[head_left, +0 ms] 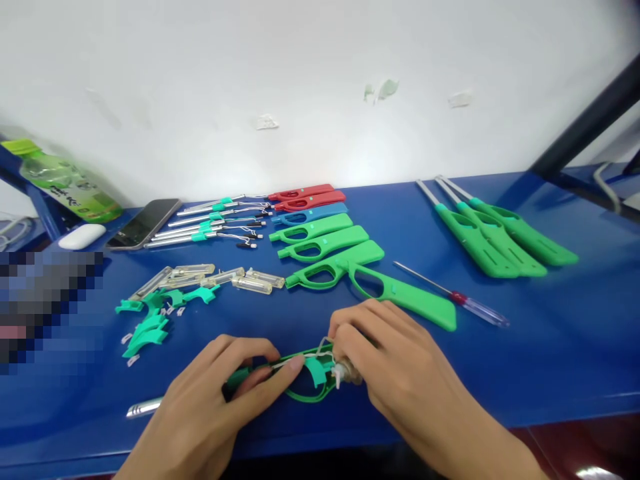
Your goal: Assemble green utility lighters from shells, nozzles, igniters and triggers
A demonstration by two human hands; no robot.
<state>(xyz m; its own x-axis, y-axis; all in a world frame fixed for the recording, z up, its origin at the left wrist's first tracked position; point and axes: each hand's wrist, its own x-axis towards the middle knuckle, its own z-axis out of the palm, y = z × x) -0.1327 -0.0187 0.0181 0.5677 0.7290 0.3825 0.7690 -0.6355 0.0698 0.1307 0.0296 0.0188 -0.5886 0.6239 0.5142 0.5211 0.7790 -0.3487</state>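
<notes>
Close to the table's front edge, an open green lighter casing [311, 399] lies between my hands. My left hand [215, 393] is closed round its nozzle end, thumb pressing on a thin wire; a metal tube [144, 407] sticks out to the left. Inside the casing's loop sits a teal trigger [317, 371]. My right hand [395, 353] is closed over the handle end, fingers pinched at a pale wire. Under those fingers a clear fuel tank [350, 371] with a white valve partly shows; the rest of the handle is hidden.
Green, blue and red casing halves [325, 245] lie ahead, beside metal tubes with wires [200, 233]. Clear tanks [253, 285] and teal triggers [150, 333] lie left. A screwdriver [480, 310] and assembled green lighters [493, 243] are right. A phone [145, 223] and bottle [70, 183] stand back left.
</notes>
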